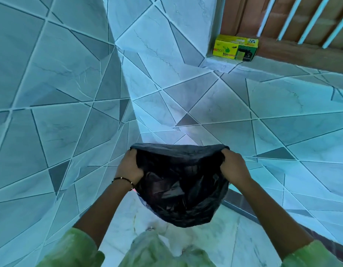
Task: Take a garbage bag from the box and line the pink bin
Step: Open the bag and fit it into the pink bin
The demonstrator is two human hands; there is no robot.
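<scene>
Item 1: black garbage bag [181,182], mouth spread; my left hand [130,166] and right hand [234,166] clench opposite rim edges. Item 2: yellow bin-liner box [235,47] on tiled ledge [220,63].

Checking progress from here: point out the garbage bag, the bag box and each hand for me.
garbage bag [178,182]: head view, crumpled black middle.
bag box [235,48]: head view, yellow front face, on the ledge.
left hand [129,166]: head view, back of hand gripping the bag's rim.
right hand [234,164]: head view, back of hand gripping the rim.
</scene>
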